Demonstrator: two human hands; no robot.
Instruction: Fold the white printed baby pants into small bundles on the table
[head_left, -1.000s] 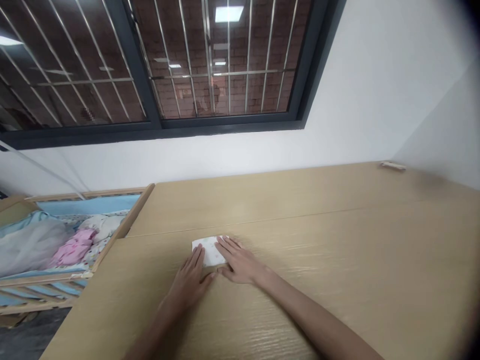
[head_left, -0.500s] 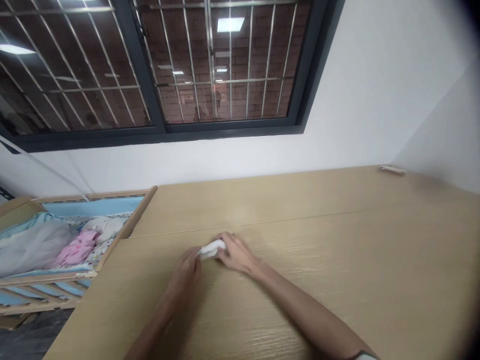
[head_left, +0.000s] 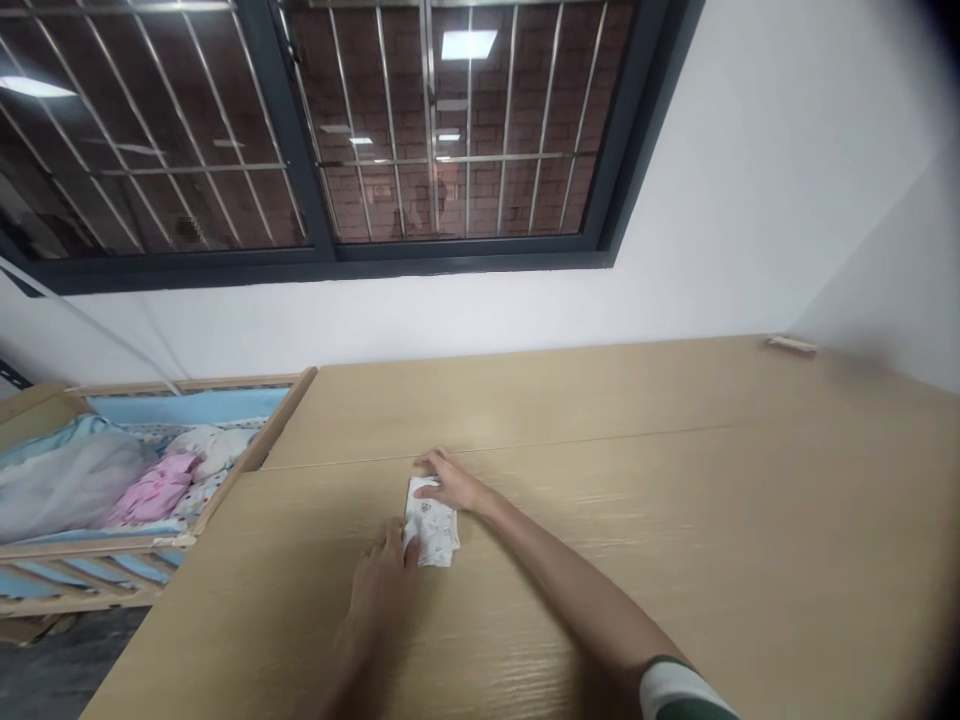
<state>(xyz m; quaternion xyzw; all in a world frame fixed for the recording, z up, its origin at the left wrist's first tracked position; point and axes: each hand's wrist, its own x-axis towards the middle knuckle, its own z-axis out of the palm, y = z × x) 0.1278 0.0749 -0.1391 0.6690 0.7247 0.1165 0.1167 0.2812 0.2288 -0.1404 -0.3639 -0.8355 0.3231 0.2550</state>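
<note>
A small folded white cloth with a faint print (head_left: 432, 528) lies on the light wooden table (head_left: 675, 520), turned so its long side runs away from me. My right hand (head_left: 448, 484) rests on the cloth's far end, fingers curled and pressing down on it. My left hand (head_left: 382, 585) touches the cloth's near left corner, thumb and fingers pinching the edge.
A wooden baby cot (head_left: 135, 480) stands left of the table, holding a pink garment (head_left: 150, 492), pale bedding and grey netting. A small wooden piece (head_left: 792, 345) lies at the table's far right corner by the white wall. A barred window (head_left: 315, 130) runs above.
The flat cloth was gathered up between both hands, then laid down again rotated lengthwise. My right hand moved to its far end, my left hand drew back toward me.
</note>
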